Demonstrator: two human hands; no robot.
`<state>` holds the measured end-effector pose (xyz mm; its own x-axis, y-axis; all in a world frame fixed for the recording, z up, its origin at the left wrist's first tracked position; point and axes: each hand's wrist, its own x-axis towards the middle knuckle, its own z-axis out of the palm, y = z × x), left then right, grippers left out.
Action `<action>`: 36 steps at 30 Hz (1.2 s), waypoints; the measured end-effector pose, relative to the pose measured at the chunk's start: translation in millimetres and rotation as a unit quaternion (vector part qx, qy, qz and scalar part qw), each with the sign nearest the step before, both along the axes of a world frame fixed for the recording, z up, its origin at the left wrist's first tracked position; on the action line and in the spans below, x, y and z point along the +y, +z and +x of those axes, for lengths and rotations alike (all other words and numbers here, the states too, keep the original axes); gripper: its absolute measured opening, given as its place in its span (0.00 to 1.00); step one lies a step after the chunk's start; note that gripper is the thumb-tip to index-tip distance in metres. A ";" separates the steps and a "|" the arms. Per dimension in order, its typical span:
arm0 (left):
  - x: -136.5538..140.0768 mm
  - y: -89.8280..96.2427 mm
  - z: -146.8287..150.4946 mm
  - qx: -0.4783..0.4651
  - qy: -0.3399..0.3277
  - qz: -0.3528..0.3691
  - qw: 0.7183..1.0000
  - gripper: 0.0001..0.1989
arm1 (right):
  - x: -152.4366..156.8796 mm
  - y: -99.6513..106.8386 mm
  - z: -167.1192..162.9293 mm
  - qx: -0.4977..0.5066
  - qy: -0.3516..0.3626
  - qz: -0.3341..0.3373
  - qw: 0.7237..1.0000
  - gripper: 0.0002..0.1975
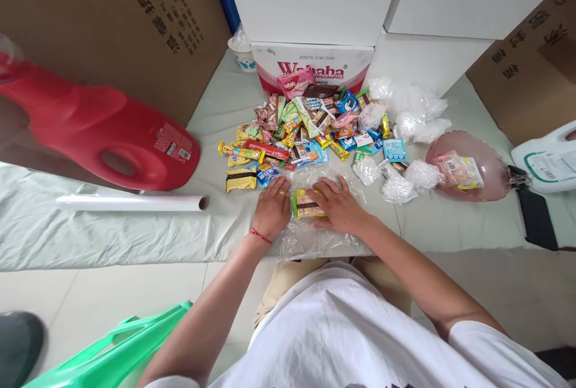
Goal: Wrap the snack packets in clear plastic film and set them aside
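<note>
A packaged snack (pixel 304 205) with a green and yellow wrapper edge lies on a spread sheet of clear plastic wrap (pixel 315 241) near the table's front edge. To its left, my left hand (pixel 272 208) rests flat on the wrap with its fingers stretched forward. My right hand (pixel 338 205) lies over the snack's right end, fingers spread, some of them touching the packet. The part of the packet beneath those fingers is hidden. Just beyond both hands spreads a heap of small wrapped snacks (pixel 310 121).
Crumpled plastic-wrapped bundles (pixel 411 109) sit right of the heap. A pink bowl (pixel 477 166) holds a packet, beside a white jug (pixel 549 157) and a black phone-like object (pixel 535 218). Leftward are a white roll (pixel 132 202) and a red detergent bottle (pixel 121 130). A Wahaha box (pixel 265 79) stands behind.
</note>
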<state>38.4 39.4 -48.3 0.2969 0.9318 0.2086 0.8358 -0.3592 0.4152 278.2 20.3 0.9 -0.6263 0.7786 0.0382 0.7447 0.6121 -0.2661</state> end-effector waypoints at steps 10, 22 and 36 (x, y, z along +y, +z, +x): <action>-78.6 25.6 -42.6 -0.004 -0.263 0.085 0.961 0.29 | -103.5 -17.4 98.6 0.081 0.026 0.001 0.996 0.28; -67.9 62.9 -0.1 0.008 -0.261 0.102 0.960 0.28 | -93.4 -15.7 101.5 0.131 -0.021 -0.049 0.990 0.13; -2.4 46.4 -102.3 0.138 -0.128 -0.008 0.982 0.14 | -85.6 -10.3 104.7 0.167 -0.035 -0.021 0.985 0.11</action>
